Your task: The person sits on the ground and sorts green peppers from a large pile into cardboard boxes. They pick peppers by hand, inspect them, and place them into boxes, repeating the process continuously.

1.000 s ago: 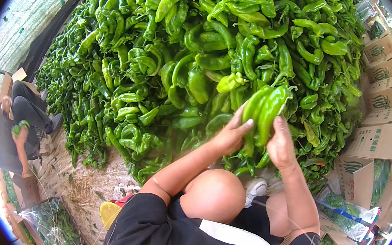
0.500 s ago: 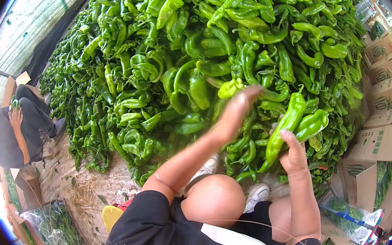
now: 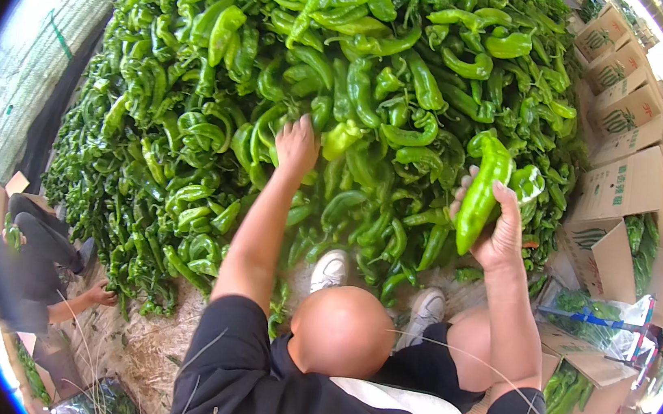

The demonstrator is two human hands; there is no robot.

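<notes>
"Wrapped around green peppers (image 3: 481, 198), that right hand (image 3: 504, 238), by the pile (image 3: 421, 85)?"
"Yes. The left hand (image 3: 297, 151) is on the pile; whether it's pinching, I can't tell."
"Picking, seemingly."
"Then next probably calls for drawing another free."

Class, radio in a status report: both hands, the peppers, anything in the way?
Right hand: gripping green peppers. Left hand: at the pepper pile, grip unclear. Nothing visibly blocking either hand.

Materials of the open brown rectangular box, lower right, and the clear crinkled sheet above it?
Open brown rectangular box: looks like cardboard, matte; tan, flat-sided, stiff-edged. Clear crinkled sheet: probably plastic film, shiny; see-through, bright creases, exact polymer unclear.
</notes>
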